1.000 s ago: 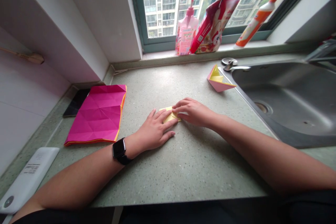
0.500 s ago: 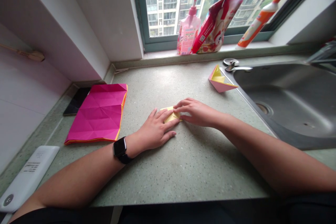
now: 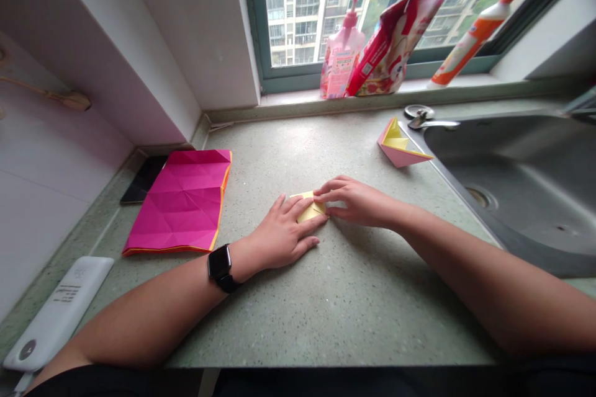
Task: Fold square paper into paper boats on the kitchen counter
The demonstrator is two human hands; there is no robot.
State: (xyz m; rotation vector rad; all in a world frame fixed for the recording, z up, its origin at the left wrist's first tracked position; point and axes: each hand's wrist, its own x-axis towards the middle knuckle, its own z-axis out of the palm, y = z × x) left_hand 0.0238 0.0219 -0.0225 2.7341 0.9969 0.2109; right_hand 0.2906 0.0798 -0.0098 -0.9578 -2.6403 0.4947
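Observation:
A small folded yellow paper (image 3: 309,209) lies on the green speckled counter (image 3: 326,298), mostly covered by my fingers. My left hand (image 3: 284,236), a black watch on its wrist, lies flat with fingers stretched over the paper's left side. From the right, my right hand (image 3: 358,201) presses its bunched fingertips onto the paper's right edge. A finished pink and yellow paper boat (image 3: 400,147) stands farther back, beside the sink.
A creased magenta paper sheet (image 3: 184,201) lies at left, partly over a black phone (image 3: 142,180). A white power bank (image 3: 58,313) is at the near left edge. The steel sink (image 3: 521,180) fills the right. A pink pump bottle (image 3: 342,53), red pouch (image 3: 395,37) and orange-capped bottle (image 3: 479,31) stand on the windowsill.
Both hands stay on the yellow paper with only slight finger shifts. The camera view has drifted a little, moving everything slightly right in the picture.

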